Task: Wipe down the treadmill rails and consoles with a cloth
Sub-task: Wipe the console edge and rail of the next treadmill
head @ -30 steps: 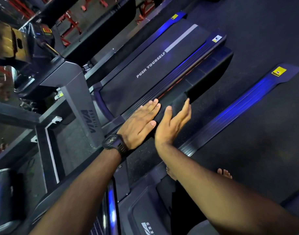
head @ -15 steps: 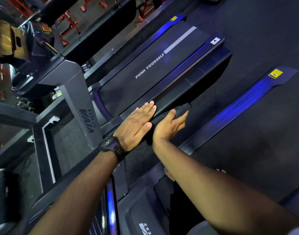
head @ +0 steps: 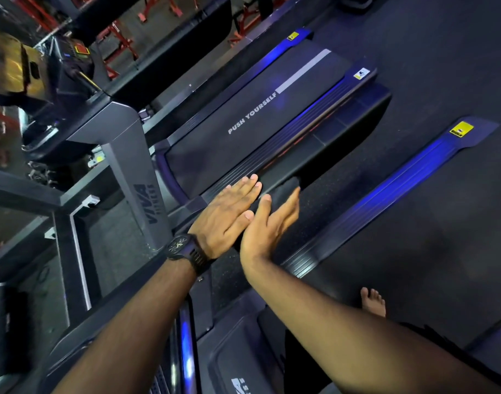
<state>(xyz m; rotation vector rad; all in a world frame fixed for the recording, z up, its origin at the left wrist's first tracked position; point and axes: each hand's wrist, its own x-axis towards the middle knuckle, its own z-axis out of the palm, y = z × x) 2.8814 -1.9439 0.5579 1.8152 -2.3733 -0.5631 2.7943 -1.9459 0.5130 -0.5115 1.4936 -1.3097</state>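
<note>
A black handrail (head: 343,132) of the treadmill runs diagonally away from me above the floor. My left hand (head: 226,214), with a black watch on the wrist, lies flat on the rail's near end, fingers straight. My right hand (head: 269,223) stands on edge against the rail's right side, fingers straight and thumb up. It presses a dark cloth (head: 287,184) to the rail, and only the cloth's far end shows beyond the fingertips. The two hands touch at the thumbs.
Below the rail lies the treadmill belt (head: 243,129) marked PUSH YOURSELF, with a grey upright (head: 138,177) at its left. A blue-lit side rail (head: 400,180) of the neighbouring treadmill crosses the dark floor on the right. My bare foot (head: 373,301) stands below it.
My right hand and the cloth have slid a little back toward me along the rail's side. My left hand has stayed flat in almost the same spot.
</note>
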